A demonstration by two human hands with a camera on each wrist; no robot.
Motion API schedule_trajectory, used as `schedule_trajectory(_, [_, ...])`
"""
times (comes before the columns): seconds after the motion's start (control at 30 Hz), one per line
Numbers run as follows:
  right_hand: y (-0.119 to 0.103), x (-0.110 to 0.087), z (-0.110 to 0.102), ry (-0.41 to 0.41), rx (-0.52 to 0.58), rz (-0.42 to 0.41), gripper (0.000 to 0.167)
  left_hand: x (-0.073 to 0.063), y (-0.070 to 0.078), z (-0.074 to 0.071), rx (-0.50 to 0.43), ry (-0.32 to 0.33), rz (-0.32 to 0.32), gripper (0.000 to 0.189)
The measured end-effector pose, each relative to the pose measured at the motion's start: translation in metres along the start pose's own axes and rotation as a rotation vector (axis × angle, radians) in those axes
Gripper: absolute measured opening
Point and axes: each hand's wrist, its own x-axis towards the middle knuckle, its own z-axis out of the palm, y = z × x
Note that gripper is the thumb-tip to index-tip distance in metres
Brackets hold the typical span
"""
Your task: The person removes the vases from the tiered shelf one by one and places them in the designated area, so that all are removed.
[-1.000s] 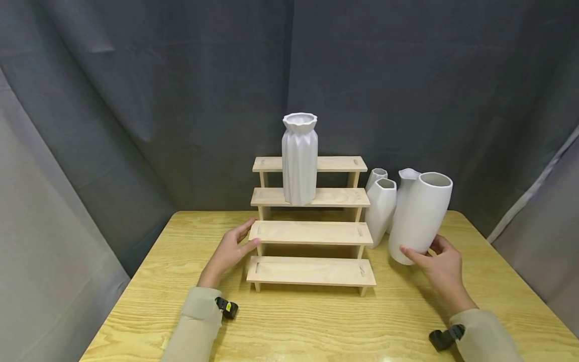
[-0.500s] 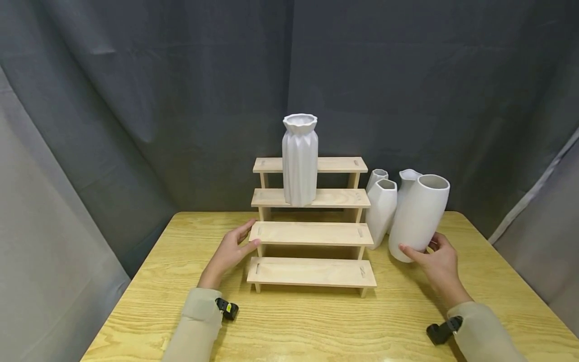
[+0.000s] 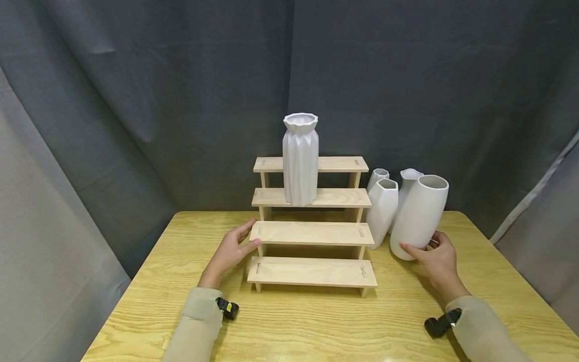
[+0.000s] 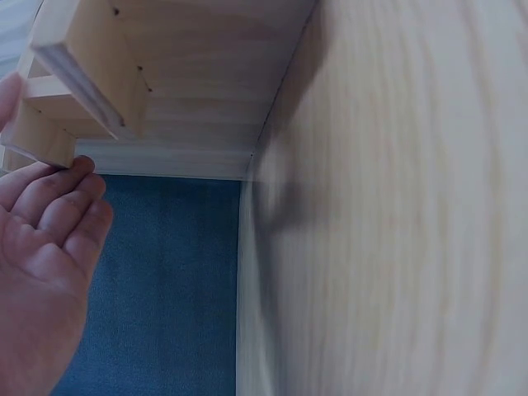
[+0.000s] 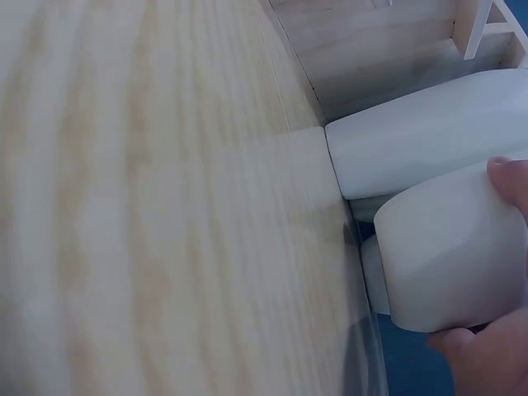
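My right hand (image 3: 437, 261) grips a smooth white vase (image 3: 419, 216) low on its body, thumb in front and fingers round the far side. The vase leans to the right, and in the right wrist view its rounded base (image 5: 450, 256) shows raised off the table. My left hand (image 3: 229, 251) holds the left end of a pale wooden tiered shelf (image 3: 312, 233), thumb at the front and fingers behind. In the left wrist view those fingers (image 4: 70, 202) curl at the board's end. A pleated white vase (image 3: 300, 166) stands upright on the second tier from the top.
Right of the shelf stand a faceted white vase (image 3: 382, 211), a narrower one (image 3: 378, 176) behind it, and a wavy-rimmed vase (image 3: 409, 176) partly hidden by the held one. All are on a wooden table (image 3: 289, 327) before a dark curtain (image 3: 203, 100).
My right hand and the smooth vase have shifted slightly left, and the vase's rim has dropped a little. The left hand keeps its place on the shelf.
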Motion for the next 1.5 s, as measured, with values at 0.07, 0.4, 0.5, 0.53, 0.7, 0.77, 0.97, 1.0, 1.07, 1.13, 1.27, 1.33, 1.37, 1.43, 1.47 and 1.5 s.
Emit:
schedule_trajectory(0.07, [0.001, 0.001, 0.001, -0.007, 0.002, 0.006, 0.097, 0.0, -0.004, 0.0, 0.0, 0.002, 0.003, 0.067])
schedule_trajectory(0.4, [0.01, 0.008, 0.003, -0.024, 0.002, 0.04, 0.103, 0.0, -0.004, 0.002, 0.031, 0.008, 0.012, 0.07])
schedule_trajectory(0.5, [0.012, 0.011, 0.004, -0.024, 0.002, 0.033, 0.103, 0.001, -0.004, 0.001, 0.033, 0.005, 0.022, 0.07])
schedule_trajectory(0.53, [0.012, 0.012, 0.004, -0.024, 0.001, 0.029, 0.104, 0.002, -0.004, 0.001, 0.03, 0.003, 0.024, 0.07])
schedule_trajectory(0.7, [0.015, 0.015, 0.005, -0.03, -0.004, 0.015, 0.104, 0.003, -0.003, 0.0, 0.024, 0.004, 0.011, 0.071])
schedule_trajectory(0.77, [0.015, 0.016, 0.005, -0.032, -0.008, 0.014, 0.103, 0.003, -0.002, 0.0, 0.025, 0.006, 0.008, 0.071])
schedule_trajectory(0.97, [0.017, 0.018, 0.005, -0.032, -0.011, 0.017, 0.103, 0.002, -0.001, 0.001, 0.022, 0.005, 0.021, 0.069])
schedule_trajectory(1.0, [0.017, 0.019, 0.006, -0.031, -0.009, 0.019, 0.103, 0.002, -0.001, 0.001, 0.02, 0.0, 0.018, 0.068])
schedule_trajectory(1.07, [0.017, 0.019, 0.006, -0.028, -0.005, 0.025, 0.104, -0.001, 0.01, -0.001, 0.013, -0.011, 0.003, 0.067])
schedule_trajectory(1.13, [0.017, 0.02, 0.007, -0.027, -0.006, 0.025, 0.103, -0.001, 0.009, -0.001, 0.01, -0.012, 0.005, 0.068])
schedule_trajectory(1.27, [0.017, 0.023, 0.008, -0.032, -0.003, 0.023, 0.104, 0.0, 0.003, -0.001, 0.021, -0.003, 0.014, 0.071])
schedule_trajectory(1.33, [0.017, 0.024, 0.009, -0.037, -0.001, 0.025, 0.105, 0.001, -0.003, 0.0, 0.023, 0.001, 0.015, 0.071])
schedule_trajectory(1.37, [0.017, 0.024, 0.009, -0.037, -0.003, 0.025, 0.105, 0.001, -0.002, 0.0, 0.022, 0.002, 0.01, 0.071])
schedule_trajectory(1.43, [0.016, 0.025, 0.01, -0.038, -0.004, 0.026, 0.104, 0.001, -0.002, 0.0, 0.019, 0.006, 0.005, 0.07])
schedule_trajectory(1.47, [0.016, 0.025, 0.01, -0.037, -0.005, 0.026, 0.104, 0.001, -0.002, 0.0, 0.015, 0.006, 0.004, 0.069])
schedule_trajectory(1.5, [0.016, 0.025, 0.011, -0.035, -0.005, 0.026, 0.103, 0.001, -0.003, 0.0, 0.011, 0.006, 0.003, 0.068])
